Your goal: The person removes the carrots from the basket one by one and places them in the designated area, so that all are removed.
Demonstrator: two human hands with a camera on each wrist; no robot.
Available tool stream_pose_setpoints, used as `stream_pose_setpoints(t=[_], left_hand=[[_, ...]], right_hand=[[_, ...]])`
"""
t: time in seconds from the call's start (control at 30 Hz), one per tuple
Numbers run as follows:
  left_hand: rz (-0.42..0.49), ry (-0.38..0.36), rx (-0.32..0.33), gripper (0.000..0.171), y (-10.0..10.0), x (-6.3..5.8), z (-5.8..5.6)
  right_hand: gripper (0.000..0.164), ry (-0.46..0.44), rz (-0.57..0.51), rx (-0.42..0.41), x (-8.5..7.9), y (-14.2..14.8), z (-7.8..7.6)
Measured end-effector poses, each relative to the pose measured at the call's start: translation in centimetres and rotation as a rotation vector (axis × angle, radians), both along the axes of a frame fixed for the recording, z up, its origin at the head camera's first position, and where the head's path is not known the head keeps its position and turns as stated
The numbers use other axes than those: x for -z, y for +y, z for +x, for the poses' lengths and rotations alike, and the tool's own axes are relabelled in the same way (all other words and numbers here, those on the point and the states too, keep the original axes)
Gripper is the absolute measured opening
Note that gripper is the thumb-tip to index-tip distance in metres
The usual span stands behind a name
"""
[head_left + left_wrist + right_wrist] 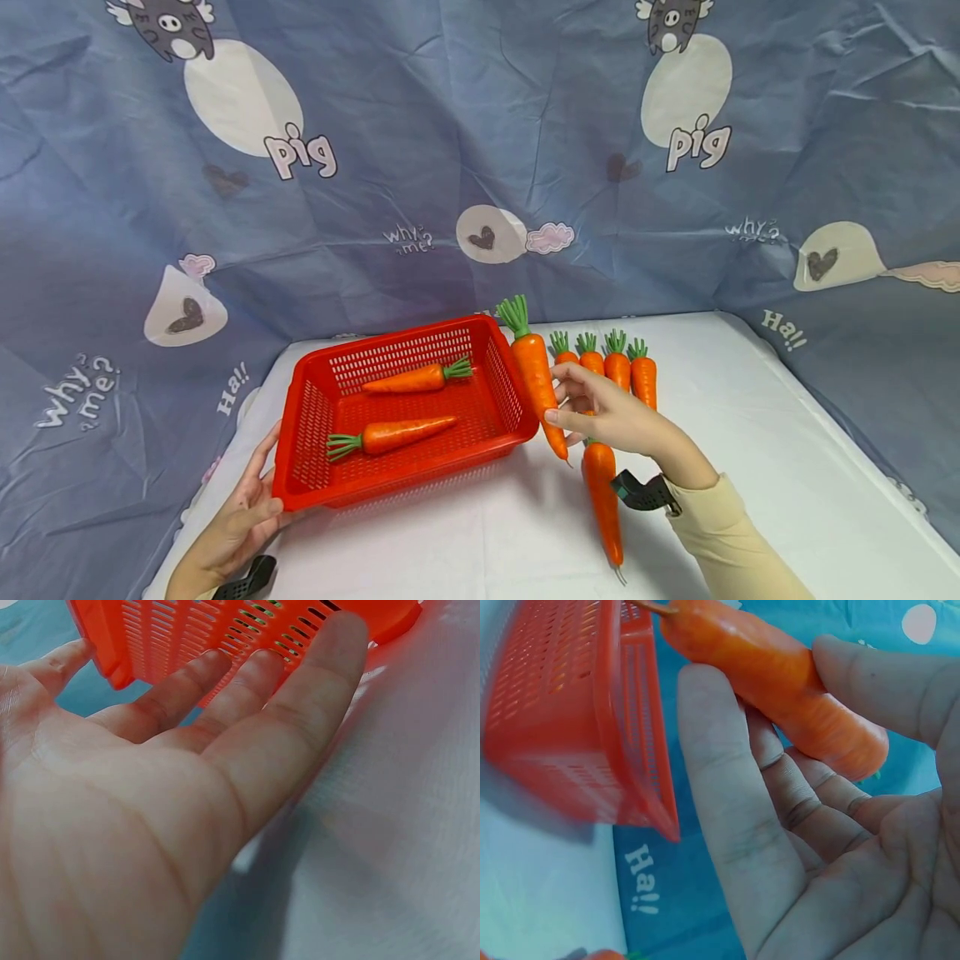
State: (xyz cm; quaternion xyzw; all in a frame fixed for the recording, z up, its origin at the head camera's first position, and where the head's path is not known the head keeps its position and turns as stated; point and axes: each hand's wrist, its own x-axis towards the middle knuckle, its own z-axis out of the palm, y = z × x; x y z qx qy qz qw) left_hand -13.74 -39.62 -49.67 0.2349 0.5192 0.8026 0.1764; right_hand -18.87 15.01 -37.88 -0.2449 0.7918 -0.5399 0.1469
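Note:
Between the thumb and fingers of my right hand (611, 412) is a carrot (534, 375), held beside the right end of the red basket (405, 479). Its green top points up and away, as the head view shows. In the right wrist view the orange body of the carrot (780, 682) crosses between thumb and fingers. My left hand (243, 508) is at the basket's near left corner, thumb by the rim. The left wrist view shows its fingers (292, 720) fairly straight against the slotted wall (172, 637). Inside the basket lie two carrots, one farther (408, 380) and one nearer (405, 433).
Several carrots (643, 375) lie in a row on the white tabletop (750, 400), partly behind my right hand. Another carrot (602, 492) lies nearer, beside the right wrist strap (645, 492). A blue printed cloth (420, 167) hangs behind the table.

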Motion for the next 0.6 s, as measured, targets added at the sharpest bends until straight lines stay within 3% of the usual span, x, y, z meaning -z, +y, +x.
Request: stream_pose_setpoints(t=[0.6], left_hand=[[0.018, -0.001, 0.011, 0.099, 0.0, 0.0, 0.0]], right_hand=[[0.065, -0.095, -0.045, 0.120, 1.8, 4.2, 2.5]])
